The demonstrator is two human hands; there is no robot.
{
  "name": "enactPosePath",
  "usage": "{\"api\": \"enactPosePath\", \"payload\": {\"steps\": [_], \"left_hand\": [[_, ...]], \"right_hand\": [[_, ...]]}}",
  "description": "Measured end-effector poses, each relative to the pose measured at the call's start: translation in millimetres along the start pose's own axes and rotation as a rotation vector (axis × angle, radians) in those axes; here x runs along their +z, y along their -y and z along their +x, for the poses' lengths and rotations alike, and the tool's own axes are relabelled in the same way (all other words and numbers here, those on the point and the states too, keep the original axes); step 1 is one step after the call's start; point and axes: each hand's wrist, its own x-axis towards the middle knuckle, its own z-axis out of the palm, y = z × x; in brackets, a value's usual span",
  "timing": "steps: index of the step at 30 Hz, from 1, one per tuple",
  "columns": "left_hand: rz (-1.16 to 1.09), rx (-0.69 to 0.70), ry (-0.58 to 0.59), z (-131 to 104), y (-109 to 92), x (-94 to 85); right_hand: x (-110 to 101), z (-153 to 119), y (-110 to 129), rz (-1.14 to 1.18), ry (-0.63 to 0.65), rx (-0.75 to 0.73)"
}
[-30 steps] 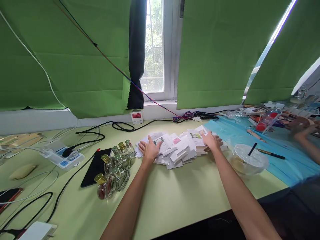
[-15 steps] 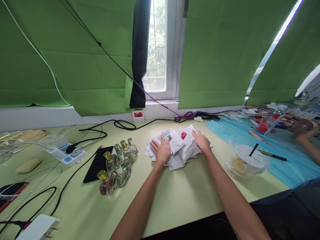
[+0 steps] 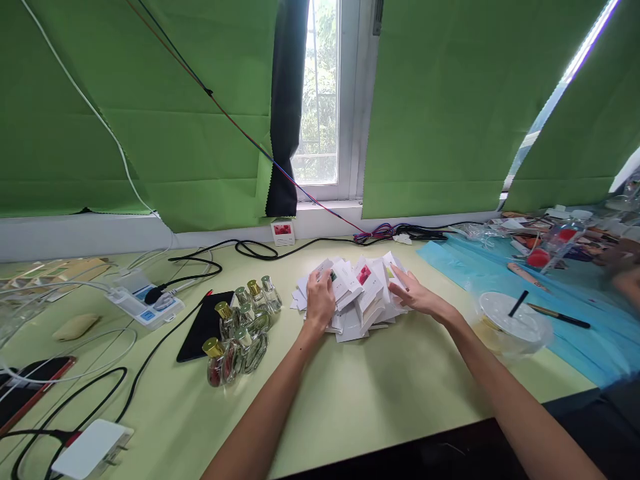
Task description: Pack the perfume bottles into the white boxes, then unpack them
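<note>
A loose heap of white printed cards (image 3: 352, 323) lies on the pale green table in front of me. Some carry small pictures, red on one and green on others. My left hand (image 3: 320, 301) rests on the heap's left side, its fingers bent over the cards and apart. At the right side, my right hand (image 3: 416, 292) touches a card with a yellow-green picture, fingers stretched out and spread. Neither hand visibly lifts a card; the undersides of the fingers are hidden. Left of the heap stand several small glass bottles (image 3: 230, 360) with gold and silver caps.
A black tablet-like slab (image 3: 200, 333) lies behind the bottles. Farther left are a power strip (image 3: 150, 308), cables and a white charger (image 3: 93, 448). On the right stand a lidded plastic cup (image 3: 513, 327) and blue sheeting (image 3: 575, 313). Another person's blurred hand shows at the far right.
My left fingers have bent more over the cards. My right hand has turned and shifted on the heap's right side, its wrist swinging outward. The view has shifted slightly.
</note>
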Motion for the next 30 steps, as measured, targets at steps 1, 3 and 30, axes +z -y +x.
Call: {"api": "enactPosePath", "payload": {"steps": [1, 3, 30], "left_hand": [[-0.015, 0.029, 0.012, 0.0, 2.6, -3.7], [-0.041, 0.084, 0.06, -1.0, 9.8, -12.4], [0.214, 0.286, 0.312, -34.3, 43.2, -36.1]], "right_hand": [[0.9, -0.8, -0.2, -0.011, 0.04, 0.005], [2.5, -2.4, -1.1, 0.004, 0.079, 0.004], [16.8, -19.4, 2.5, -0.009, 0.212, -0.099]]}}
